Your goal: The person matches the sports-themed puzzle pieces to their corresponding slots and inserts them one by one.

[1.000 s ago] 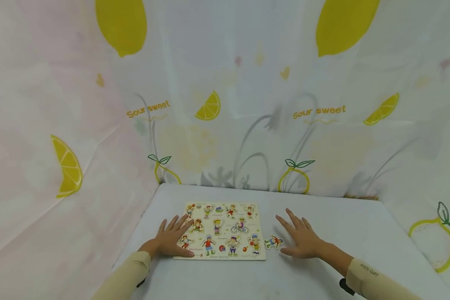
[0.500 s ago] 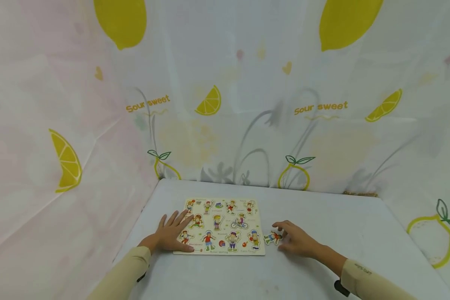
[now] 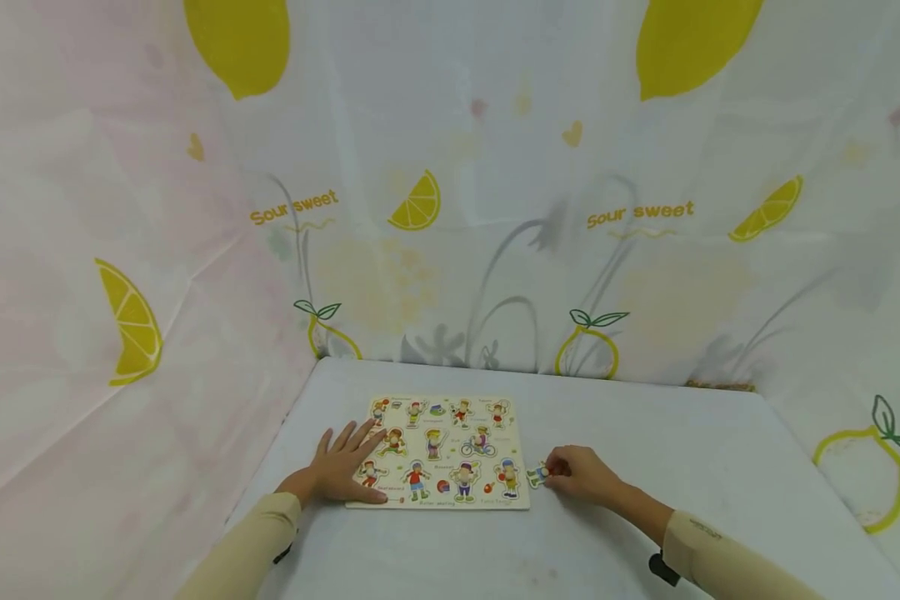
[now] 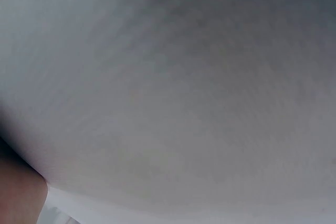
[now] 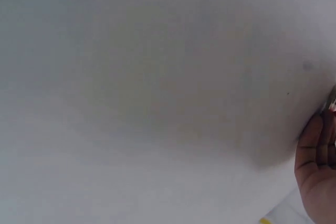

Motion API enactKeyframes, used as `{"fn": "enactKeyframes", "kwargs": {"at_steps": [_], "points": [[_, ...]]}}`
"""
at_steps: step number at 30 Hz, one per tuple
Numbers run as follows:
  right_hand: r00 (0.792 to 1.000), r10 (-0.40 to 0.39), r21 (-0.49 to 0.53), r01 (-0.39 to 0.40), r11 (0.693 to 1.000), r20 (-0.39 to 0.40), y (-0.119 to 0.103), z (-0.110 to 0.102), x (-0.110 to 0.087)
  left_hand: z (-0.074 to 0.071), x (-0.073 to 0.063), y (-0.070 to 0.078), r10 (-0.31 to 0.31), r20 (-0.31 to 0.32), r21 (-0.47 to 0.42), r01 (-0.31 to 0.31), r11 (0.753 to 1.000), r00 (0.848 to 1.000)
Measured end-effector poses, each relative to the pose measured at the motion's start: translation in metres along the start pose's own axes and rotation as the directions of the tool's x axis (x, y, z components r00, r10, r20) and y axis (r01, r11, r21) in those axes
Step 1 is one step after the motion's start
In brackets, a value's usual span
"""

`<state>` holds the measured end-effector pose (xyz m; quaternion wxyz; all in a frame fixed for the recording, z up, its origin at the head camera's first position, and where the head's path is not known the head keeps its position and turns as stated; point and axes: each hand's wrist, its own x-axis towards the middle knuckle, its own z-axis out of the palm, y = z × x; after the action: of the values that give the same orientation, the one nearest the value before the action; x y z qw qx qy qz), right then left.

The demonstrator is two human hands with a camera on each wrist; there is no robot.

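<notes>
A cream puzzle board [image 3: 450, 483] printed with several sports figures lies flat on the white table. My left hand [image 3: 337, 469] rests on its left edge, fingers spread and straight. Just right of the board, my right hand [image 3: 587, 475] pinches a figure-shaped puzzle piece [image 3: 537, 476] between thumb and fingers. Part of that piece is hidden behind the fingertips. The right wrist view catches the curled fingers of the right hand [image 5: 317, 166] at its right edge. Only a patch of the left hand [image 4: 20, 195] enters the left wrist view, at the lower left corner.
The white table [image 3: 645, 425] spreads around the board on all sides. A pale curtain [image 3: 487, 183] printed with lemons and "Sour sweet" lettering hangs behind it and along both sides.
The right hand has come down from above the table with spread fingers, then curled them and taken hold of the puzzle piece. The left hand stays on the board.
</notes>
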<state>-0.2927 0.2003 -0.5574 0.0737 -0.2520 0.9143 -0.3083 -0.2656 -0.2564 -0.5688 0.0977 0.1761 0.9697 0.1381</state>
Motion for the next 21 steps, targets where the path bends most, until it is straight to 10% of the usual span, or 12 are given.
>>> {"fn": "enactKeyframes", "kwargs": {"at_steps": [7,21], "points": [[0.995,0.082,-0.054,-0.085,0.995,-0.063,-0.009,0.003,-0.001,0.001,0.001,0.004,-0.014,0.026,0.038,0.013,0.999,1.000],[0.957,-0.087,-0.196,0.032,0.980,-0.278,-0.026,-0.043,0.023,0.014,0.010,-0.018,0.010,-0.033,0.011,-0.010,1.000,0.999]]}}
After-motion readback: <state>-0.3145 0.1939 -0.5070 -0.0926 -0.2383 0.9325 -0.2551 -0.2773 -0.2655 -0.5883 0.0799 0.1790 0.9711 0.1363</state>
